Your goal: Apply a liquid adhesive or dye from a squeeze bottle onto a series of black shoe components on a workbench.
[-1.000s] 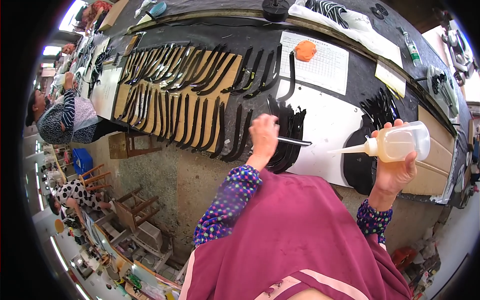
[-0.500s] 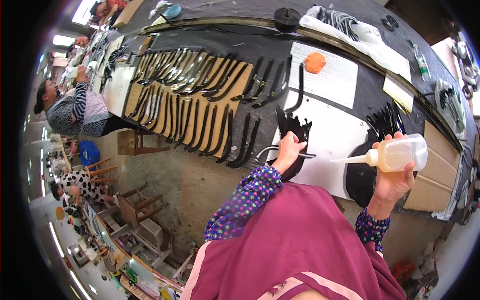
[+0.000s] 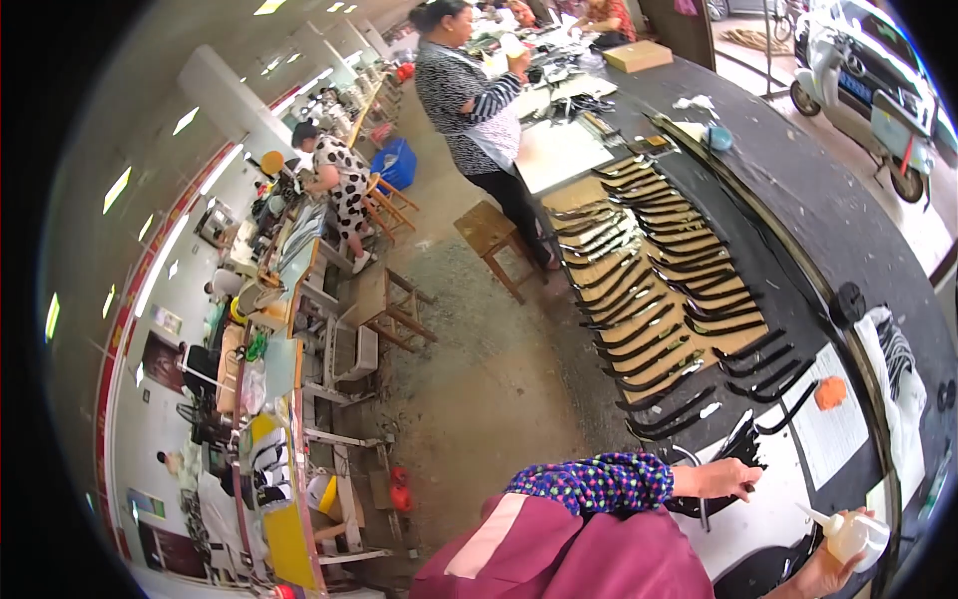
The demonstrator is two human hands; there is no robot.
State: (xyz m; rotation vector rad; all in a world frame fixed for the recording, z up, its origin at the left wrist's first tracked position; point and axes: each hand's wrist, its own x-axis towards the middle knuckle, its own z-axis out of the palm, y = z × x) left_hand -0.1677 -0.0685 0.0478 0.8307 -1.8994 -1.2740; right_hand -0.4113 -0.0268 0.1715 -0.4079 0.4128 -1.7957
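My right hand (image 3: 820, 574), low at the right, is wrapped round a translucent squeeze bottle (image 3: 856, 539). Pale yellowish contents show in it, and its long thin nozzle points up and left. My left hand (image 3: 720, 479) is closed in a pinch over a white board (image 3: 783, 477). Something small and dark shows at its fingertips, too small to name. Beside that hand lies a bunch of black strips (image 3: 736, 439), partly covered by it. A thin grey curved rod (image 3: 704, 504) passes by the wrist. One curved black strip (image 3: 788, 414) lies at the board's far edge.
Rows of curved black strips (image 3: 654, 374) lie on cardboard (image 3: 750, 326) along the dark table. An orange lump (image 3: 829, 392) rests on a paper sheet (image 3: 838, 439). A long rail (image 3: 768, 235) and a black round block (image 3: 848, 302) border them. A co-worker (image 3: 464, 100) stands beyond a wooden stool (image 3: 486, 230).
The view has swung left and up, so table and hands now appear lower right. The bottle stays in my right hand, its nozzle now tilted upward. My left hand remains by the black strips.
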